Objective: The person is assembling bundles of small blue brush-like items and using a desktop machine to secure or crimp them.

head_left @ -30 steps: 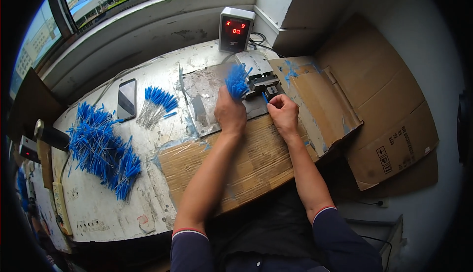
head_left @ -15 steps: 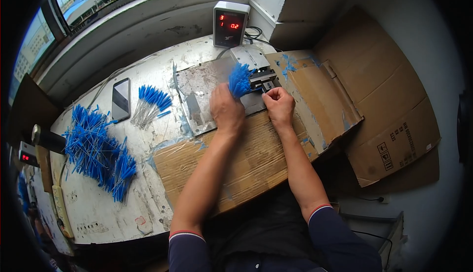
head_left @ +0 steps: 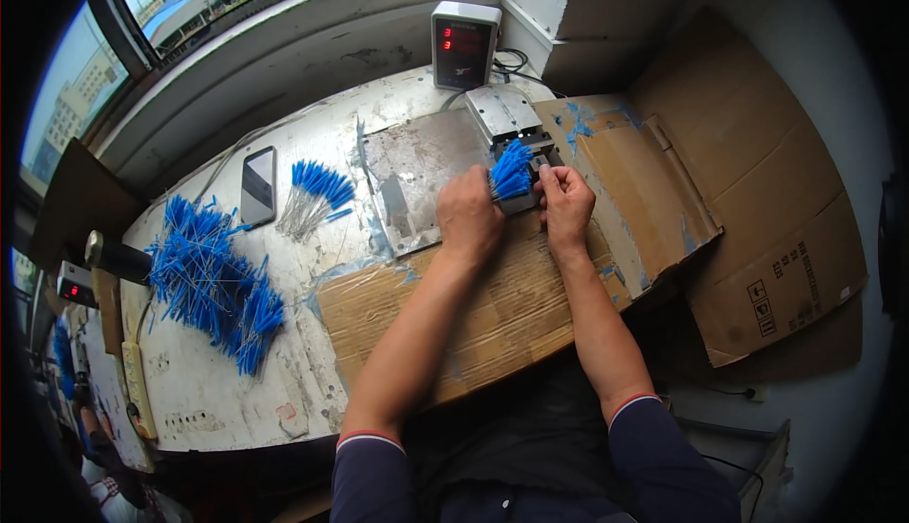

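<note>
My left hand (head_left: 470,215) is closed around a bundle of thin wire pieces with blue ends (head_left: 511,171). The blue ends fan out toward the right, just in front of a small metal bench machine (head_left: 505,112). Close by on the right, my right hand (head_left: 568,205) pinches thumb and fingers together at the machine's dark front block. Whatever sits in that pinch is too small to make out. Further left lie a fanned group of the same blue-ended wires (head_left: 320,190) and a large tangled heap of them (head_left: 204,277).
Behind the machine stands a white box with a red digital display (head_left: 465,47). A phone (head_left: 258,187) lies left of the metal plate (head_left: 426,163). Flat cardboard (head_left: 454,310) covers the table's front edge, with a cardboard box (head_left: 776,248) at right. A dark cylinder (head_left: 121,258) touches the heap.
My left hand has brought the bundle nearer my right hand, and its blur is gone. The display's digits have changed. The whole view has shifted slightly.
</note>
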The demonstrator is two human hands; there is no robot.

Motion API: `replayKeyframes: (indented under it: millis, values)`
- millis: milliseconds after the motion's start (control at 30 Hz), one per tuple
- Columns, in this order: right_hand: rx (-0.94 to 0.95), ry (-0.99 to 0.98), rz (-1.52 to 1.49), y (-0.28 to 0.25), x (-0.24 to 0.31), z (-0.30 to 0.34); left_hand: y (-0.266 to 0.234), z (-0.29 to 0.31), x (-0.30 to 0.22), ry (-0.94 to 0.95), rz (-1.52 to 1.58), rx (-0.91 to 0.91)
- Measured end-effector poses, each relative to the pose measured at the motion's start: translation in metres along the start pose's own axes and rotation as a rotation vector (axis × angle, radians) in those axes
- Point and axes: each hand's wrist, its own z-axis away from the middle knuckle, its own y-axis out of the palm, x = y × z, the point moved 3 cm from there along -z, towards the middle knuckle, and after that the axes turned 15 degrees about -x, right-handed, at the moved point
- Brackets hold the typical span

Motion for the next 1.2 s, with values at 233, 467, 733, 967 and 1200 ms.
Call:
replayKeyframes:
  millis: [233, 467, 733, 967, 1200]
  values:
    - [-0.144, -0.153, -0.119, -0.016, 0.01, 0.0, 0.019, 0.012, -0.002, 0.11, -0.019, -0.022]
    - [-0.035, -0.352, -0.062, -0.013, 0.044, 0.005, 0.014, 0.016, 0.008, 0.029, -0.089, -0.056]
    - [0.471, -0.436, -0.024, 0.04, 0.093, -0.015, 0.006, 0.006, 0.003, -0.149, 0.629, -0.027]
    - [0.663, -0.222, -0.206, 0.058, 0.071, 0.012, 0.004, -0.001, 0.003, -0.257, 0.757, 0.068]
    - [0.48, -0.56, -0.218, 0.047, 0.088, 0.018, 0.001, 0.003, 0.004, -0.14, 0.693, 0.039]
